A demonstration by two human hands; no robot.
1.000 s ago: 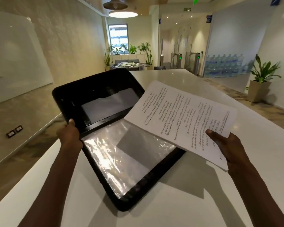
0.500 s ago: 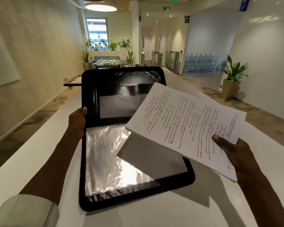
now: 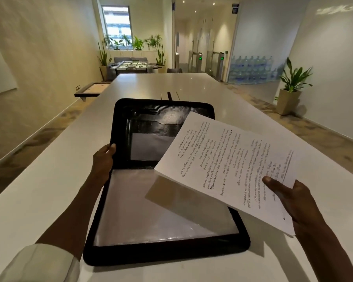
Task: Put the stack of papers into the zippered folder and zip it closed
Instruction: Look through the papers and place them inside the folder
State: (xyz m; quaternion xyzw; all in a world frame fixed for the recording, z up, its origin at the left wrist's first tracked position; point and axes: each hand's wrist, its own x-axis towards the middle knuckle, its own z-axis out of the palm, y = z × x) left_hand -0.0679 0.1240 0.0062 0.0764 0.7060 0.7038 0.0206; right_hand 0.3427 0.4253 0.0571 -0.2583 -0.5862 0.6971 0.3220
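A black zippered folder lies open on the white table, its far half tilted up. Clear plastic sleeves cover the near half, and a pocket shows in the raised half. My left hand grips the raised half's left edge. My right hand pinches the near right corner of a printed stack of papers. The stack hovers tilted above the folder's right side, hiding part of it and casting a shadow on the sleeves.
The long white table runs far ahead. A dark-framed board juts off its far left edge. Potted plants stand at the right wall and by the far window. A foosball table stands beyond the table's end.
The folder has swung square to me and settled lower on the table, its raised half leaning back. The papers stay in my right hand, still over the folder's right side.
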